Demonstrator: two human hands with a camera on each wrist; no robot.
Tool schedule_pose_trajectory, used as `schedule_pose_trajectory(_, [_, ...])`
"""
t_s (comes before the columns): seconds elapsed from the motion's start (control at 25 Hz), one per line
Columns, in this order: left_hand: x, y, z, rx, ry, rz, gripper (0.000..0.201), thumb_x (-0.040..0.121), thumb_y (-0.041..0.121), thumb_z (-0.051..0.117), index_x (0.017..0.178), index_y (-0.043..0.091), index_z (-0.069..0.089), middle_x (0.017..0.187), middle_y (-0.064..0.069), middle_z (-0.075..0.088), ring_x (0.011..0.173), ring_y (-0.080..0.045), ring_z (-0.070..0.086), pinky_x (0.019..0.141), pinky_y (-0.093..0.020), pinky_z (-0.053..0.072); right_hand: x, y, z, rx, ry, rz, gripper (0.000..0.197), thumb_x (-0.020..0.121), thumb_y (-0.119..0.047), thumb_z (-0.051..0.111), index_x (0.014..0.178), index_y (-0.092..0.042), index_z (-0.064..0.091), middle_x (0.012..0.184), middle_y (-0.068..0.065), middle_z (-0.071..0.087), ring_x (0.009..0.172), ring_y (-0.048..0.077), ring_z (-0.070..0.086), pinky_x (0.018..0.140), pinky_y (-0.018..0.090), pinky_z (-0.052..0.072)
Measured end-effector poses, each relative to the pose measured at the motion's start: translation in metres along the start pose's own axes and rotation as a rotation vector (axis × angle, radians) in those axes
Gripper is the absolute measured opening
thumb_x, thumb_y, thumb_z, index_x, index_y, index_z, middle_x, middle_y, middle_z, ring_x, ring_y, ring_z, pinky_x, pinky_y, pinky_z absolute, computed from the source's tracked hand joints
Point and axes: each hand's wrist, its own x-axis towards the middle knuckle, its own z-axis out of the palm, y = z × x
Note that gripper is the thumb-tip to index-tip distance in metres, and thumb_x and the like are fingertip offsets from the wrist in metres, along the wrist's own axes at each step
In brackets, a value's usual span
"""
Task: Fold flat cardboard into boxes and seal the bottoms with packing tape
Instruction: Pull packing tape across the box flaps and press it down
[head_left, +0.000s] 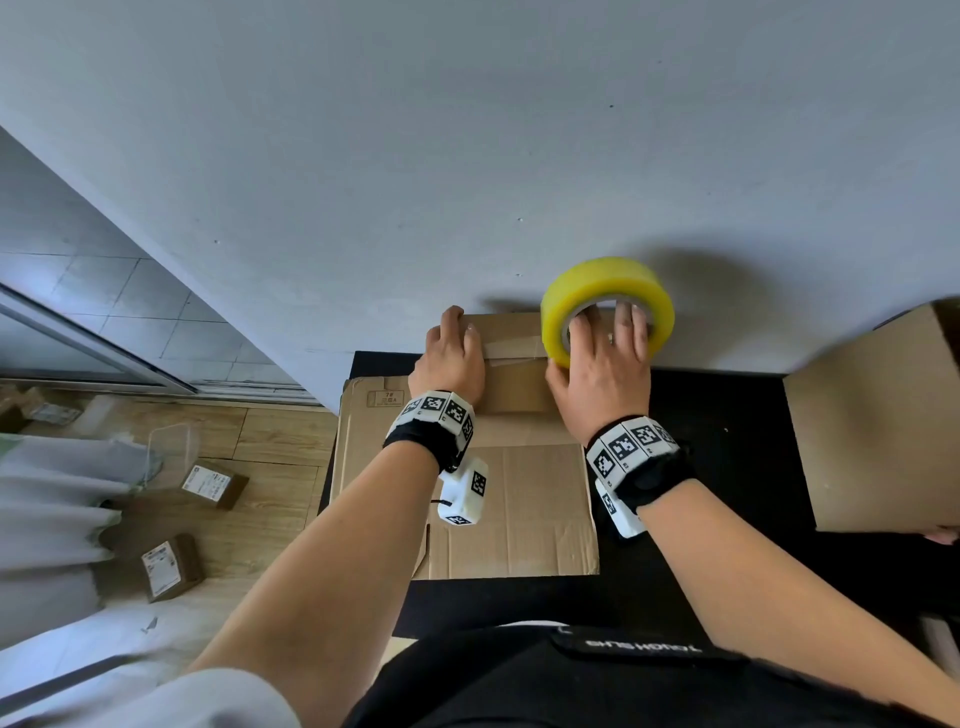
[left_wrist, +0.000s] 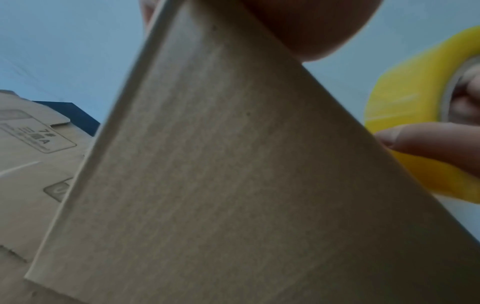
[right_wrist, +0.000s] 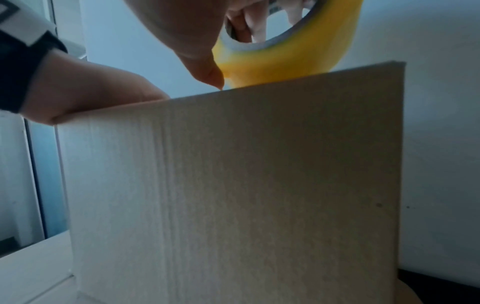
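A small brown cardboard box (head_left: 514, 395) stands on a flat cardboard sheet (head_left: 509, 509) at the back of the black table (head_left: 727, 405), close to the wall. My left hand (head_left: 454, 348) lies on the box's top left, fingers hooked over the far edge and thumb on a clear tape strip (head_left: 511, 345) that crosses the top. My right hand (head_left: 602, 364) grips the yellow tape roll (head_left: 608, 280) at the top's right end, fingers through the core and thumb outside. The wrist views show the box's side (left_wrist: 207, 164) (right_wrist: 233, 174) and the tape roll (left_wrist: 405, 102) (right_wrist: 285, 61).
Another cardboard box (head_left: 878, 421) stands at the table's right edge. The grey wall rises directly behind the box. On the wooden floor to the left lie two labelled parcels (head_left: 213, 483) (head_left: 171, 566) and a clear plastic tub (head_left: 171, 452).
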Motion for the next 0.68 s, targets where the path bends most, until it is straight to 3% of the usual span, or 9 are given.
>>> schedule_pose_trajectory(0.08, [-0.001, -0.002, 0.001, 0.011, 0.003, 0.011, 0.035, 0.099, 0.035, 0.028, 0.132, 0.035, 0.037, 0.135, 0.000, 0.049, 0.099, -0.034, 0.058, 0.078, -0.036, 0.035, 0.000, -0.002, 0.001, -0.012, 0.034, -0.008, 0.052, 0.067, -0.019, 0.078, 0.110, -0.004, 0.054, 0.107, 0.020, 0.065, 0.115, 0.045, 0.054, 0.111, 0.050, 0.022])
schedule_pose_trajectory(0.16, [-0.002, -0.004, 0.000, 0.029, 0.009, 0.015, 0.037, 0.099, 0.032, 0.027, 0.134, 0.034, 0.036, 0.137, -0.001, 0.048, 0.098, -0.035, 0.058, 0.077, -0.036, 0.034, -0.002, -0.005, 0.005, -0.008, 0.022, 0.034, 0.063, 0.066, -0.016, 0.075, 0.122, -0.001, 0.049, 0.128, 0.024, 0.057, 0.125, 0.042, 0.048, 0.114, 0.048, 0.022])
schedule_pose_trajectory(0.24, [-0.003, -0.005, 0.000, 0.043, 0.018, 0.013, 0.038, 0.099, 0.031, 0.027, 0.136, 0.034, 0.035, 0.138, -0.001, 0.048, 0.099, -0.037, 0.058, 0.078, -0.036, 0.034, -0.003, -0.009, 0.008, 0.090, -0.012, 0.131, 0.087, 0.066, -0.016, 0.068, 0.143, 0.005, 0.031, 0.153, 0.028, 0.029, 0.141, 0.041, 0.029, 0.120, 0.044, 0.014])
schedule_pose_trajectory(0.28, [-0.003, -0.006, 0.001, 0.049, 0.019, 0.014, 0.039, 0.099, 0.030, 0.027, 0.137, 0.034, 0.035, 0.139, -0.001, 0.047, 0.100, -0.037, 0.058, 0.078, -0.037, 0.034, -0.004, -0.010, 0.007, 0.180, -0.017, 0.180, 0.097, 0.066, -0.019, 0.068, 0.147, 0.007, 0.023, 0.156, 0.030, 0.017, 0.145, 0.041, 0.019, 0.121, 0.040, 0.011])
schedule_pose_trajectory(0.36, [-0.001, -0.005, 0.001, 0.051, 0.013, 0.014, 0.039, 0.099, 0.031, 0.026, 0.138, 0.033, 0.034, 0.140, -0.001, 0.047, 0.101, -0.037, 0.058, 0.078, -0.036, 0.034, -0.003, -0.013, 0.005, 0.333, -0.019, 0.239, 0.109, 0.068, -0.035, 0.072, 0.150, 0.007, 0.015, 0.158, 0.029, 0.006, 0.148, 0.038, 0.009, 0.121, 0.030, 0.005])
schedule_pose_trajectory(0.44, [0.000, -0.005, 0.002, 0.045, 0.011, 0.007, 0.039, 0.100, 0.031, 0.026, 0.138, 0.034, 0.034, 0.140, -0.001, 0.048, 0.102, -0.037, 0.058, 0.078, -0.036, 0.034, -0.002, -0.014, 0.003, 0.415, -0.018, 0.252, 0.118, 0.072, -0.062, 0.070, 0.152, 0.004, 0.013, 0.159, 0.027, 0.001, 0.150, 0.034, 0.003, 0.121, 0.030, 0.002])
schedule_pose_trajectory(0.52, [0.000, -0.004, 0.001, 0.053, 0.014, 0.003, 0.039, 0.100, 0.032, 0.025, 0.138, 0.034, 0.034, 0.139, -0.001, 0.048, 0.101, -0.036, 0.058, 0.078, -0.036, 0.033, -0.001, -0.012, 0.002, 0.438, 0.012, 0.286, 0.114, 0.079, -0.072, 0.059, 0.152, 0.003, 0.014, 0.159, 0.027, 0.000, 0.150, 0.034, 0.002, 0.122, 0.039, 0.003])
schedule_pose_trajectory(0.6, [0.000, -0.004, 0.002, 0.060, 0.019, 0.004, 0.038, 0.100, 0.032, 0.025, 0.137, 0.033, 0.035, 0.137, -0.001, 0.049, 0.098, -0.035, 0.058, 0.077, -0.036, 0.033, -0.003, -0.009, 0.002, 0.424, 0.049, 0.335, 0.101, 0.087, -0.069, 0.048, 0.152, 0.002, 0.018, 0.159, 0.029, 0.001, 0.149, 0.037, 0.004, 0.120, 0.047, 0.005])
schedule_pose_trajectory(0.68, [0.000, -0.004, 0.002, 0.078, 0.025, 0.011, 0.037, 0.099, 0.033, 0.025, 0.135, 0.032, 0.035, 0.134, -0.002, 0.051, 0.095, -0.035, 0.058, 0.076, -0.036, 0.034, -0.009, -0.004, 0.002, 0.390, 0.070, 0.320, 0.090, 0.093, -0.063, 0.044, 0.151, 0.002, 0.022, 0.158, 0.031, 0.004, 0.148, 0.040, 0.006, 0.120, 0.048, 0.008])
